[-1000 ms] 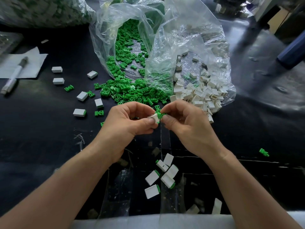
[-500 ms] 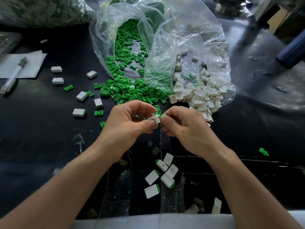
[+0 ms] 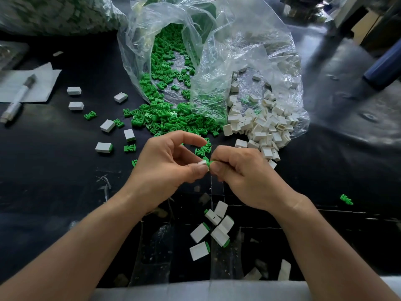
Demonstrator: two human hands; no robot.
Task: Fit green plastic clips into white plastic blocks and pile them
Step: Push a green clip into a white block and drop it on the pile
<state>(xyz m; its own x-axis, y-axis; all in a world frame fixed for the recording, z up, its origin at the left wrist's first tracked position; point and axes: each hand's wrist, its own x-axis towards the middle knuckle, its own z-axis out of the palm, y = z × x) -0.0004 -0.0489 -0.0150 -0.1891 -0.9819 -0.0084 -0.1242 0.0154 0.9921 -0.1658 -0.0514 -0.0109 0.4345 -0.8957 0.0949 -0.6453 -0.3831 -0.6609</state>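
Observation:
My left hand (image 3: 167, 164) pinches a white block (image 3: 202, 163) between thumb and fingers at mid-table. Against that block's end, my right hand (image 3: 245, 177) pinches a green clip (image 3: 209, 163); both pieces are mostly hidden by my fingertips. A heap of loose green clips (image 3: 173, 120) spills from a clear bag (image 3: 152, 46) just beyond my hands. Loose white blocks (image 3: 260, 127) spill from a second clear bag (image 3: 249, 51) to the right. Several fitted blocks with green ends (image 3: 211, 230) lie piled below my hands, near the table's front edge.
Stray white blocks (image 3: 104, 124) and single clips (image 3: 90, 115) lie scattered left of the green heap. A pen (image 3: 18, 98) rests on white paper (image 3: 41, 83) at far left. One clip (image 3: 346, 199) lies alone at right. A large filled bag (image 3: 54, 14) sits at back left.
Both hands have sunk slightly toward me while staying pressed together. The green clip shows a bit more between my fingertips than half a second ago.

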